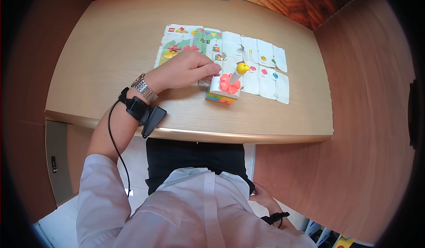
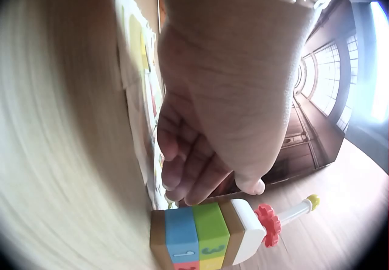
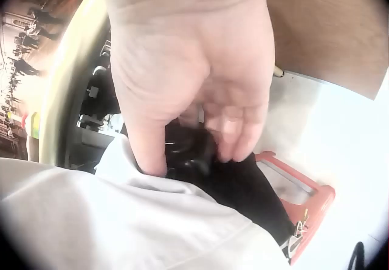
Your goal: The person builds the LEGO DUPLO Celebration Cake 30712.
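Observation:
A small block stack (image 1: 221, 98) stands on the table with a white top piece, a coral flower (image 1: 229, 83) and a white post ending in a yellow tip (image 1: 243, 68). Just left of it is my left hand (image 1: 190, 69), over the printed sheet. The left wrist view has this hand (image 2: 213, 106) with loosely curled fingers beside the stack's blue block (image 2: 182, 227) and green block (image 2: 211, 224); nothing shows in its grasp. Low at my side, my right hand (image 1: 262, 196) hangs by the dark trousers. In the right wrist view its fingers (image 3: 234, 133) lie around a glossy black thing (image 3: 188, 151); contact is unclear.
The creased instruction sheet (image 1: 261, 82) spreads behind the stack on the wooden table (image 1: 115, 40). A wooden panel (image 1: 354, 115) rises on the right. On the floor side, the right wrist view has a red frame (image 3: 319, 200).

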Tool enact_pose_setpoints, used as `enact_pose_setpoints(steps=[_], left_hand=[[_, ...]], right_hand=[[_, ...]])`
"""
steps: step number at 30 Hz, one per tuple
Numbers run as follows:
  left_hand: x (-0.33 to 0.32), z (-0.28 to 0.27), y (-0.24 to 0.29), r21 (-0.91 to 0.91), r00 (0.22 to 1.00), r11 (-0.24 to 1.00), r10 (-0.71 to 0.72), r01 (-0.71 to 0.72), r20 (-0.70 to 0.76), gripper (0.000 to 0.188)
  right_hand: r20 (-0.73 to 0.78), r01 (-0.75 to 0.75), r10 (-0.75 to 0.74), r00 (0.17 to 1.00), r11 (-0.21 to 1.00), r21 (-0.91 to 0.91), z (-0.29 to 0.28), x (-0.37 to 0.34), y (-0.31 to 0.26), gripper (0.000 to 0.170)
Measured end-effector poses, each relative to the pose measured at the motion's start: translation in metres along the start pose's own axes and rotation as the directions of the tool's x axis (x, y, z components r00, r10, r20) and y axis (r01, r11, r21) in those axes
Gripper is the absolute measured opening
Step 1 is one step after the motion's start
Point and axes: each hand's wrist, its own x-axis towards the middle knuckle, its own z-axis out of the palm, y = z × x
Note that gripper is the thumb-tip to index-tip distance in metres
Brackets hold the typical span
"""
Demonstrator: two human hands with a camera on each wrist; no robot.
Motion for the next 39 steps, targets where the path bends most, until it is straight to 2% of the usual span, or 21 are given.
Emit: enact_pose_setpoints(steps=[1, 3, 7, 9, 10, 12, 13, 16, 18, 21, 22, 24, 25, 26, 28, 30, 32, 34, 36, 37, 39], left_hand=[[0.000, -0.001, -0.001, 0.001, 1.000, 1.000, -0.001, 0.001, -0.001, 0.037], [0.000, -0.001, -0.002, 0.049, 1.000, 0.999, 0.008, -0.008, -0.012, 0.036], [0.000, -0.002, 0.000, 0.093, 1.000, 0.996, 0.012, -0.012, 0.009, 0.035], [0.000, -0.002, -0.001, 0.199, 0.995, 0.976, 0.094, -0.086, -0.029, 0.034], [0.000, -0.002, 0.001, 0.196, 0.995, 0.977, 0.096, -0.089, -0.028, 0.034], [0.000, -0.002, 0.007, 0.025, 0.995, 1.000, -0.006, 0.009, -0.098, 0.034], [0.000, -0.001, 0.008, 0.025, 0.995, 1.000, -0.003, 0.006, -0.098, 0.034], [-0.001, -0.004, 0.011, -0.032, 0.979, 0.998, -0.054, 0.049, -0.195, 0.032], [-0.003, -0.006, 0.015, 0.005, 0.943, 0.994, 0.101, -0.105, -0.318, 0.031], [-0.006, -0.014, 0.021, -0.004, 0.910, 0.990, 0.130, -0.143, -0.394, 0.024], [-0.009, -0.019, 0.023, 0.005, 0.909, 0.989, 0.139, -0.149, -0.393, 0.024], [-0.015, -0.028, 0.028, 0.199, 0.869, 0.933, 0.355, -0.301, -0.346, 0.015], [-0.020, -0.031, 0.047, 0.204, 0.868, 0.910, 0.408, -0.361, -0.282, 0.017], [-0.025, -0.032, 0.070, 0.206, 0.862, 0.885, 0.458, -0.418, -0.217, 0.021], [-0.026, -0.020, 0.098, 0.097, 0.760, 0.765, 0.644, -0.637, -0.086, 0.038], [-0.040, -0.009, 0.137, 0.266, 0.786, 0.746, 0.611, -0.611, 0.092, 0.059], [-0.049, 0.005, 0.154, 0.433, 0.847, 0.732, 0.498, -0.526, 0.187, 0.073], [-0.055, 0.016, 0.159, 0.489, 0.864, 0.723, 0.482, -0.488, 0.149, 0.077], [-0.057, 0.014, 0.166, 0.575, 0.898, 0.736, 0.441, -0.357, -0.007, 0.074], [-0.056, 0.010, 0.168, 0.564, 0.897, 0.751, 0.440, -0.343, -0.041, 0.067], [-0.050, -0.001, 0.161, 0.494, 0.879, 0.801, 0.456, -0.339, -0.137, 0.063]], right_hand=[[0.001, 0.001, -0.001, 1.000, 1.000, -0.001, 0.001, -0.005, -0.003, 0.066], [-0.017, 0.048, -0.045, 0.999, 0.962, 0.270, 0.005, -0.025, -0.015, 0.063], [-0.059, 0.030, -0.018, 0.998, 0.977, 0.212, -0.018, -0.046, -0.015, 0.064], [-0.113, 0.042, -0.041, 0.993, 0.999, 0.001, -0.039, -0.057, -0.017, 0.069], [-0.116, 0.040, -0.039, 0.992, 0.999, 0.002, -0.047, -0.064, -0.023, 0.069], [-0.333, 0.002, -0.033, 0.942, 0.996, -0.093, -0.060, -0.087, -0.063, 0.060], [-0.336, 0.003, -0.034, 0.941, 0.996, -0.093, -0.067, -0.095, -0.079, 0.060], [-0.320, 0.202, -0.167, 0.932, 0.976, 0.076, -0.076, -0.113, -0.137, 0.057], [-0.347, 0.409, -0.373, 0.860, 0.912, 0.036, -0.060, -0.123, -0.193, 0.055], [-0.296, 0.513, -0.477, 0.827, 0.857, 0.053, -0.039, -0.127, -0.250, 0.060], [-0.299, 0.521, -0.484, 0.822, 0.852, 0.053, -0.035, -0.124, -0.263, 0.060], [-0.112, 0.599, -0.623, 0.774, 0.778, -0.188, -0.026, -0.117, -0.287, 0.065], [-0.111, 0.601, -0.625, 0.773, 0.776, -0.191, -0.020, -0.115, -0.301, 0.065], [-0.031, 0.654, -0.675, 0.737, 0.723, -0.223, -0.013, -0.114, -0.315, 0.067], [0.058, 0.708, -0.719, 0.692, 0.661, -0.248, -0.005, -0.113, -0.342, 0.070], [0.117, 0.801, -0.824, 0.554, 0.490, -0.342, 0.000, -0.116, -0.365, 0.072], [0.105, 0.822, -0.861, 0.498, 0.429, -0.375, 0.003, -0.123, -0.386, 0.071], [0.086, 0.832, -0.894, 0.441, 0.371, -0.412, 0.006, -0.134, -0.406, 0.070], [0.140, 0.791, -0.951, 0.275, 0.140, -0.596, 0.008, -0.140, -0.427, 0.072], [0.141, 0.791, -0.952, 0.273, 0.138, -0.595, 0.008, -0.137, -0.434, 0.072], [0.095, 0.794, -0.994, 0.061, -0.009, -0.608, 0.008, -0.130, -0.447, 0.074]])
